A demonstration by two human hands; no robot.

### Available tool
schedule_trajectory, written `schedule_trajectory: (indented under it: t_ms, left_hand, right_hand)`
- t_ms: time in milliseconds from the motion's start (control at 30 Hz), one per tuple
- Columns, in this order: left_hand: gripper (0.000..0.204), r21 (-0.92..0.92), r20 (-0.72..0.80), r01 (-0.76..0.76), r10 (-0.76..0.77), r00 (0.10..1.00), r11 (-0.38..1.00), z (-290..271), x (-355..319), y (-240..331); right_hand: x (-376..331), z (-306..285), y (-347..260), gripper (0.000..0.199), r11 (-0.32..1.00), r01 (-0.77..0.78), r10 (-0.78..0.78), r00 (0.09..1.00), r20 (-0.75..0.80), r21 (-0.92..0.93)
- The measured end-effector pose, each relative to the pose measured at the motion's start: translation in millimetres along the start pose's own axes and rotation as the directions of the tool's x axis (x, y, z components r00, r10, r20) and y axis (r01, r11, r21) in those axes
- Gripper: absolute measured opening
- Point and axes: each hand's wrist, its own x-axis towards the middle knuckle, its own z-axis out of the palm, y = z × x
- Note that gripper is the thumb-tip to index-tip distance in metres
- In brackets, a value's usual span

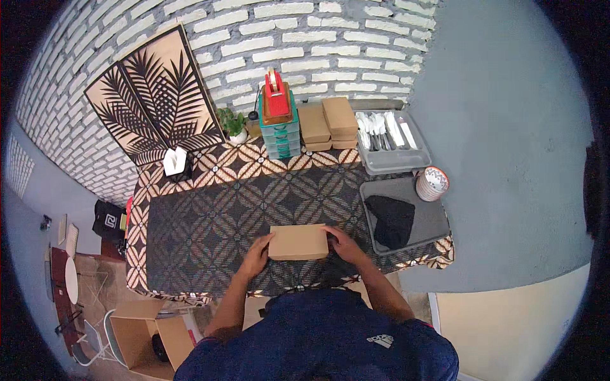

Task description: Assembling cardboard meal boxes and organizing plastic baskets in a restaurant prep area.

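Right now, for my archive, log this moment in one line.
brown box: between hands; left hand: its left edge; right hand: its right edge; black item: on gray tray

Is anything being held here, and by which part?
Yes, a flat, rectangular brown cardboard box: left hand at its left end, right hand by its far right corner.

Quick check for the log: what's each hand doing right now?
Left hand: holding the brown cardboard box at its left end.
Right hand: holding the same box at its right end.
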Motion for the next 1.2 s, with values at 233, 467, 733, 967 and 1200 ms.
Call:
schedule_trajectory:
  t_ms: [233,467,733,967,1200]
  left_hand:
    - [0.041,-0.781,-0.001,0.340,-0.546,0.838,0.524,15.7,-16.6,23.5]
    - [0.053,-0.710,0.358,0.651,-0.657,0.663,0.270,10.8,-2.2,51.5]
    - [0.051,-0.808,0.268,0.526,-0.629,0.730,0.266,23.4,-6.7,10.0]
    - [0.043,-0.794,0.151,0.516,-0.718,0.679,0.321,29.7,1.1,43.2]
    - [0.032,-0.926,0.217,0.371,-0.714,0.666,0.065,40.4,-4.3,21.3]
  right_hand:
    - [-15.2,20.1,-20.6,0.055,0.738,-0.414,0.492,0.870,-0.006,0.534]
    - [-11.3,20.0,-39.9,0.073,0.595,-0.550,0.611,0.783,0.114,0.586]
    - [2.4,7.5,-34.3,0.046,0.552,-0.585,0.617,0.766,0.181,0.594]
    - [4.5,-0.5,-20.7,0.034,0.519,-0.611,0.642,0.741,0.199,0.598]
    - [7.7,-11.3,-21.6,0.030,0.514,-0.528,0.587,0.791,0.171,0.676]
